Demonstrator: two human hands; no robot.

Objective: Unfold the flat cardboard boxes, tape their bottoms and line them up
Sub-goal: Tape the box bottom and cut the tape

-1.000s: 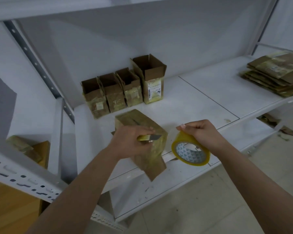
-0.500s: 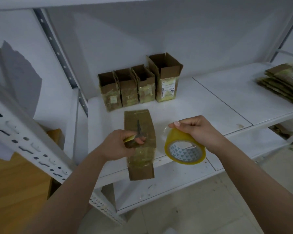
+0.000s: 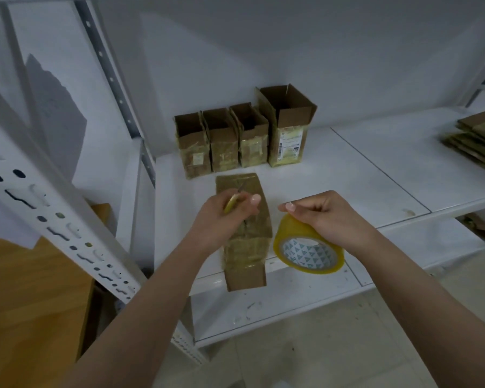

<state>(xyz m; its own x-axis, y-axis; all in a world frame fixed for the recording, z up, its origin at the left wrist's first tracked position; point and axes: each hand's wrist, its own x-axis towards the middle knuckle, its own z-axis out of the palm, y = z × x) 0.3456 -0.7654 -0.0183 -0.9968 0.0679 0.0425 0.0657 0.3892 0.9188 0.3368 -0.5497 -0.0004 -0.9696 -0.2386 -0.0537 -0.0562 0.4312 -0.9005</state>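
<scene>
Two hands over box [image 3: 242,239]: left hand [image 3: 221,217] above, right hand [image 3: 325,219] beside.

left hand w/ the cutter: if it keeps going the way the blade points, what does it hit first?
The left hand points the yellow cutter up and away over the lying box. Straight on, it likely meets the row of upright boxes, probably the second from left; depth is unclear.

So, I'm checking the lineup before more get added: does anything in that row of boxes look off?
The rightmost box in the row of four stands taller than the other three boxes. Otherwise they sit upright, side by side on the shelf.
</scene>
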